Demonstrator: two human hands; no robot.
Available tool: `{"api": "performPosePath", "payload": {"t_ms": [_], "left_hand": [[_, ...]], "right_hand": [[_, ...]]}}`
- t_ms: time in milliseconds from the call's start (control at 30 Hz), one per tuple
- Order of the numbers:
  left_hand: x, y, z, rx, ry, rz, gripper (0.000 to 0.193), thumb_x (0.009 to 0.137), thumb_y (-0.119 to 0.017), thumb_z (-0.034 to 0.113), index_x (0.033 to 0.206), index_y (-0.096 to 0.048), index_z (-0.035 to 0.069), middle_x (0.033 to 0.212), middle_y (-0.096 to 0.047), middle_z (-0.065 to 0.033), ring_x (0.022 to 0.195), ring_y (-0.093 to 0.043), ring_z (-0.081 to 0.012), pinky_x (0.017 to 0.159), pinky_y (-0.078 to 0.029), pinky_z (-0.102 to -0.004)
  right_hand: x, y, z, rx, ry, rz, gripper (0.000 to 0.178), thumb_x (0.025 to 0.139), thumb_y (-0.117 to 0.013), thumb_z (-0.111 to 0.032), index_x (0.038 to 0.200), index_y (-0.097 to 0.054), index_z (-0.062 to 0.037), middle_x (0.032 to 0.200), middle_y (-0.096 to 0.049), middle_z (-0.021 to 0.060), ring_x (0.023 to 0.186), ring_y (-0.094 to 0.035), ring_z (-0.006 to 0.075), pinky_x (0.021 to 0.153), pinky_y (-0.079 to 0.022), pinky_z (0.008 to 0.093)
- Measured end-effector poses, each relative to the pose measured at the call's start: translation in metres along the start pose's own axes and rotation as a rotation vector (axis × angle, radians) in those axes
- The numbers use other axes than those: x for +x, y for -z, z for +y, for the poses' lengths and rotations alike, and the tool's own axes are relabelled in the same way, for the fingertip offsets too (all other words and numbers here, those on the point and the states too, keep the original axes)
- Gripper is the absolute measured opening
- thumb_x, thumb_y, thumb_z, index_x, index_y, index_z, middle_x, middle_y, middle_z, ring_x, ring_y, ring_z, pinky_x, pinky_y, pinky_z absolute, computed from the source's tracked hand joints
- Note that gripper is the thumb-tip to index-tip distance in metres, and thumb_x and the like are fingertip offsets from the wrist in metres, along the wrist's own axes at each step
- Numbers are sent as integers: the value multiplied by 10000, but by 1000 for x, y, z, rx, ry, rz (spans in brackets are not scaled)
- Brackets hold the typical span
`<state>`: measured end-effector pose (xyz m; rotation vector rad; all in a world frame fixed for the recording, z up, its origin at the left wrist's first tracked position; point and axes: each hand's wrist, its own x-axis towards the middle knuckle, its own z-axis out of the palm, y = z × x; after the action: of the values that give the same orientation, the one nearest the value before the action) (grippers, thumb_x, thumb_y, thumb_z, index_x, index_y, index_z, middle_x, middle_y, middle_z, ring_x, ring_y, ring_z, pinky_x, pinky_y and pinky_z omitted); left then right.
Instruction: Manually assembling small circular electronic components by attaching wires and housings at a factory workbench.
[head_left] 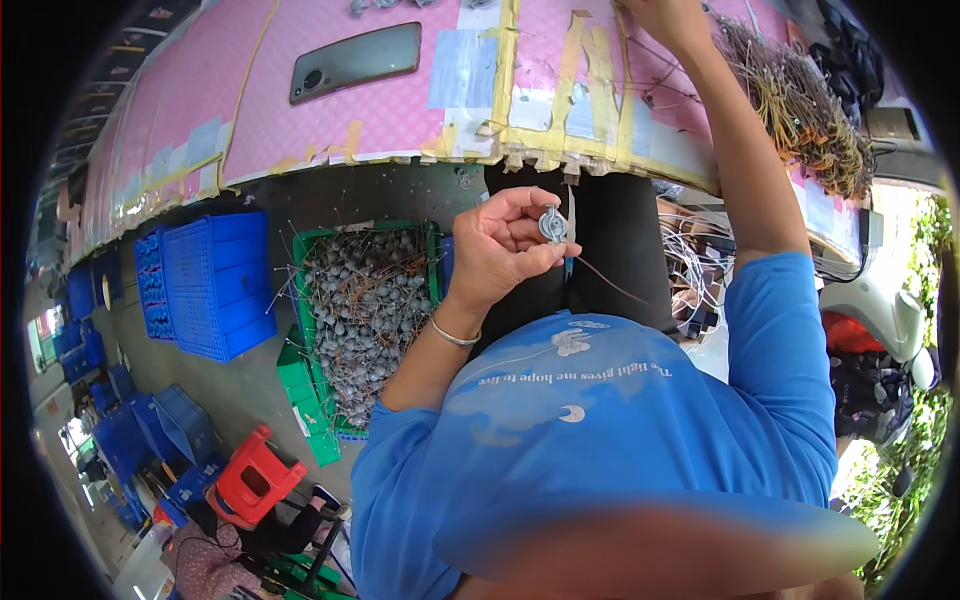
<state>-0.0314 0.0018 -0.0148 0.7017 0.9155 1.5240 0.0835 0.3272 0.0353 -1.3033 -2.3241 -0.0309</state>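
My left hand (493, 248) is raised over my lap, just in front of the table edge. Its thumb and fingers pinch a small round grey metal part (552, 224). A thin brown wire (612, 282) trails from beside the part toward the right. My right hand (668, 22) reaches far across the tabletop at the upper edge of the view, where its fingers are cut off. Closest to that hand is a long bundle of thin wires (800, 110) with yellowish ends, lying on the table's right part.
The pink-covered, taped table (270, 130) bears a phone (355, 62). At floor level stand a green crate (436, 265) full of grey round parts with wires, blue crates (215, 285) and a red stool (250, 485). White wires (695, 262) lie right of my legs. Another person (215, 570) is behind, lower left.
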Motion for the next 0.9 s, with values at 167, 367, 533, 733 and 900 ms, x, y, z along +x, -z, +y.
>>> {"api": "performPosePath", "payload": {"t_ms": [167, 367, 533, 733, 900], "left_hand": [[-2, 3, 0, -3, 26, -29, 432, 748, -731, -61, 1154, -582, -78, 948, -680, -137, 820, -729, -238, 720, -620, -308], [-18, -3, 8, 93, 34, -59, 419, 794, -690, -117, 1189, -557, -70, 1007, -665, -126, 926, -710, -224, 818, -593, -318], [-22, -22, 13, 129, 19, -64, 409, 804, -687, -121, 1189, -561, -65, 1014, -668, -122, 944, -711, -242, 813, -586, -290], [-22, -30, 18, 216, -135, 44, 407, 773, -729, -98, 1152, -584, -67, 974, -685, -108, 916, -709, -194, 813, -582, -290], [-25, -31, 24, 315, -236, 94, 389, 756, -731, -97, 1120, -597, -69, 980, -690, -116, 888, -707, -168, 812, -581, -286]], "right_hand": [[-1, -7, 6, 89, 37, 79, 226, 826, -620, -234, 812, -695, -21, 787, -667, 244, 768, -659, 422, 709, -522, 507], [-21, 0, -4, -90, 139, 71, 225, 854, -595, -237, 755, -668, -49, 746, -659, 220, 729, -657, 408, 665, -516, 499], [-8, 3, 11, -21, 306, -86, 241, 863, -600, -250, 756, -666, -46, 747, -656, 215, 703, -651, 400, 642, -511, 487], [-69, 59, -38, 253, 62, -10, 176, 831, -660, -168, 862, -697, 1, 792, -670, 226, 732, -659, 395, 663, -519, 445], [-167, 73, -67, 1000, 1, -339, 245, 845, -735, -61, 1080, -707, 4, 895, -709, 35, 829, -649, 86, 734, -522, 237]]}}
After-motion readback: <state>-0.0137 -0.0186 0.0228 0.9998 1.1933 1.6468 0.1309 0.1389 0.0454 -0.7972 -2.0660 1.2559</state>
